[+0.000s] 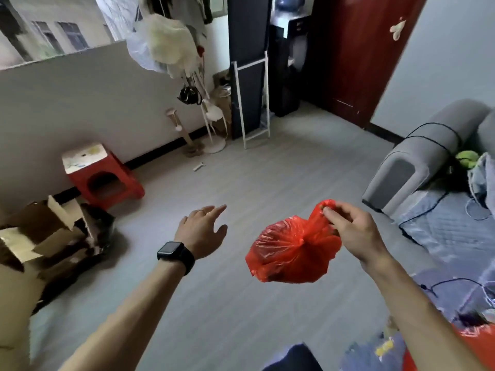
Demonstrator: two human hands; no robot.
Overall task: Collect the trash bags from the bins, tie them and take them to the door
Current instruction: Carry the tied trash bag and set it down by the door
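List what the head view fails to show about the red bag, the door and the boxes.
Red bag: head view; opaque plastic hides its contents.
Bag's neck: the right hand pinches and covers it, so tied or not is unclear.
Red door: top cut off by the frame's upper edge.
Cardboard boxes: blurred, cut by the left edge; any bin there cannot be made out.

Grey plank floor (241, 188). Along its left edge stand a red stool (107, 180) and open cardboard boxes (40, 236); a small white object (199, 166) lies beyond. Grey sofa (417, 162) at right edge.
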